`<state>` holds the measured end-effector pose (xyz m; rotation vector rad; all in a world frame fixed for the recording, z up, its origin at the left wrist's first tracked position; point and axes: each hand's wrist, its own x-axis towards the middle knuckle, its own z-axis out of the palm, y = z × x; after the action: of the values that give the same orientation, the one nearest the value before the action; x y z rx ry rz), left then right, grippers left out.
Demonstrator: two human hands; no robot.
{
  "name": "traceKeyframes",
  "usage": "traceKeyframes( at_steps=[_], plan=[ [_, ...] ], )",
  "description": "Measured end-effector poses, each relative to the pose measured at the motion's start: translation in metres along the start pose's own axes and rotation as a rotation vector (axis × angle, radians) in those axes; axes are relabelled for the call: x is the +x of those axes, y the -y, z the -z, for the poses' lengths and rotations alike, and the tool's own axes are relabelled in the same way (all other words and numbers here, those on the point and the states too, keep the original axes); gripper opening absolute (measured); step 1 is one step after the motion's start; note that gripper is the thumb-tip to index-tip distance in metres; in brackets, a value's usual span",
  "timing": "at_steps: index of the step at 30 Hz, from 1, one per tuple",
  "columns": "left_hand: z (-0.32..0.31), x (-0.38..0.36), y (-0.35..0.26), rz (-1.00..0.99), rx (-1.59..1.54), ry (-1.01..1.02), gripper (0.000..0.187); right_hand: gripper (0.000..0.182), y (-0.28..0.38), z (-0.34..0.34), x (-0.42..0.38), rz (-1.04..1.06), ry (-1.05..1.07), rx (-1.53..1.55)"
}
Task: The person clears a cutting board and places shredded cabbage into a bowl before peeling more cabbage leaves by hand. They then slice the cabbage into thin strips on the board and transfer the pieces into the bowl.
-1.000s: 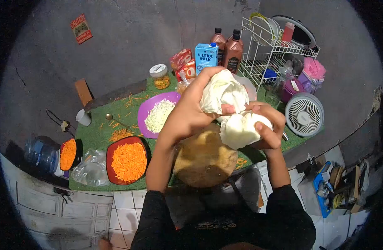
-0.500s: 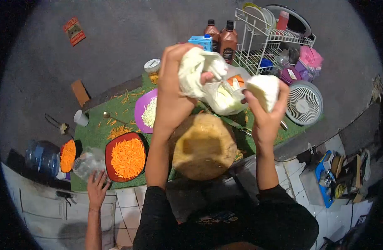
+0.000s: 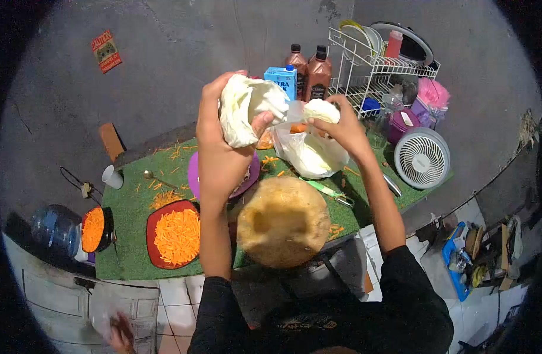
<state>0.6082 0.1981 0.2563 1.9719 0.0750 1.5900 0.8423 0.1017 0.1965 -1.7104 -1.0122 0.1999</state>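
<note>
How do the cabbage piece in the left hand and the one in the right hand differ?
The left hand's cabbage piece looks larger than the right hand's smaller piece, which fingers partly cover. The left piece shows a deep hollow between its leaves; the right piece shows none. Both are pale and held above the table.

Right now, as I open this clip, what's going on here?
A person's left hand holds a large, leafy piece of cabbage, and the right hand grips a smaller piece near a plastic bag. The round chopping board sits close to the person, with a red bowl of carrot shreds to its left. Another person's hand shows at lower left.
</note>
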Motion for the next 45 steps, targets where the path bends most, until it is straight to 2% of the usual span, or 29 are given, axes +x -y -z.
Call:
traceKeyframes(
  at_steps=[1, 3, 5, 7, 10, 11, 13, 14, 15, 17, 19, 22, 25, 27, 29, 31, 33, 34, 37, 39, 40, 41, 42, 43, 45],
  plan=[
    [0.001, 0.001, 0.0, -0.009, 0.018, 0.012, 0.055, 0.06, 0.002, -0.002, -0.004, 0.002, -0.001, 0.001],
    [0.002, 0.001, 0.003, -0.055, 0.038, 0.013, 0.056, 0.062, 0.003, -0.007, -0.019, -0.29, 0.238, 0.623],
    [0.003, 0.001, 0.005, -0.096, 0.057, 0.014, 0.057, 0.064, -0.007, -0.013, -0.034, -0.329, 0.359, 0.908],
    [0.003, -0.001, 0.005, -0.078, 0.015, 0.013, 0.058, 0.064, -0.029, -0.018, -0.036, -0.356, 0.358, 0.949],
    [0.005, 0.0, 0.002, -0.089, 0.047, 0.003, 0.058, 0.062, -0.081, -0.019, -0.023, -0.113, -0.057, 0.383],
    [0.005, 0.0, 0.001, -0.089, 0.043, 0.002, 0.058, 0.062, -0.081, -0.012, -0.022, -0.112, -0.059, 0.38],
    [0.006, -0.001, 0.001, -0.054, 0.008, -0.002, 0.058, 0.062, -0.083, -0.004, -0.02, 0.103, -0.213, 0.139],
    [0.006, -0.001, 0.002, -0.053, 0.005, -0.003, 0.058, 0.063, -0.08, 0.001, -0.018, 0.116, -0.22, 0.004],
    [0.006, -0.002, 0.003, -0.06, 0.033, 0.014, 0.061, 0.063, -0.084, 0.004, -0.015, 0.113, -0.221, 0.001],
    [0.004, -0.001, 0.005, -0.066, 0.059, 0.03, 0.064, 0.064, -0.088, 0.007, -0.009, 0.199, -0.117, -0.284],
    [0.003, -0.002, 0.005, -0.123, 0.135, 0.049, 0.064, 0.064, -0.089, 0.003, -0.009, 0.201, -0.125, -0.341],
    [0.001, -0.003, 0.006, -0.082, 0.074, 0.077, 0.063, 0.061, -0.106, -0.008, 0.013, 0.18, -0.132, -0.512],
    [0.002, -0.003, 0.006, -0.085, 0.117, 0.099, 0.063, 0.06, -0.097, -0.017, 0.024, 0.279, -0.203, -0.522],
    [0.0, -0.001, 0.01, -0.105, 0.084, 0.081, 0.063, 0.056, -0.092, -0.015, 0.028, 0.282, -0.183, -0.488],
    [0.0, -0.002, 0.009, -0.087, 0.103, 0.097, 0.063, 0.051, -0.089, -0.012, 0.025, 0.236, -0.131, -0.641],
    [0.001, -0.003, 0.006, -0.048, 0.138, 0.106, 0.063, 0.048, -0.085, -0.012, 0.017, 0.202, -0.123, -0.66],
    [0.0, -0.003, 0.008, -0.043, 0.025, 0.129, 0.064, 0.049, -0.094, -0.009, 0.013, 0.315, -0.221, -0.745],
    [0.0, -0.003, 0.008, -0.068, 0.038, 0.129, 0.063, 0.049, -0.097, -0.008, 0.01, 0.328, -0.199, -0.739],
    [-0.001, -0.002, 0.008, -0.144, 0.015, 0.14, 0.064, 0.049, -0.056, 0.007, -0.016, 0.395, -0.245, -0.594],
    [-0.001, -0.002, 0.008, -0.111, 0.01, 0.148, 0.064, 0.049, -0.009, 0.017, -0.053, 0.367, -0.135, -0.236],
    [-0.002, -0.002, 0.008, -0.086, 0.005, 0.173, 0.065, 0.049, 0.002, 0.021, -0.069, 0.37, -0.133, -0.239],
    [-0.003, -0.002, 0.007, -0.09, 0.004, 0.173, 0.065, 0.048, 0.011, 0.025, -0.083, 0.307, -0.094, -0.064],
    [-0.005, -0.003, 0.006, -0.007, -0.035, 0.188, 0.068, 0.047, 0.016, 0.028, -0.092, 0.241, -0.057, 0.113],
    [-0.008, -0.003, 0.006, 0.076, -0.075, 0.207, 0.071, 0.047, 0.019, 0.029, -0.099, 0.238, -0.068, 0.115],
    [-0.019, -0.009, 0.011, 0.114, -0.208, 0.212, 0.073, 0.046, 0.022, 0.032, -0.111, 0.275, -0.039, 0.302]
  ],
)
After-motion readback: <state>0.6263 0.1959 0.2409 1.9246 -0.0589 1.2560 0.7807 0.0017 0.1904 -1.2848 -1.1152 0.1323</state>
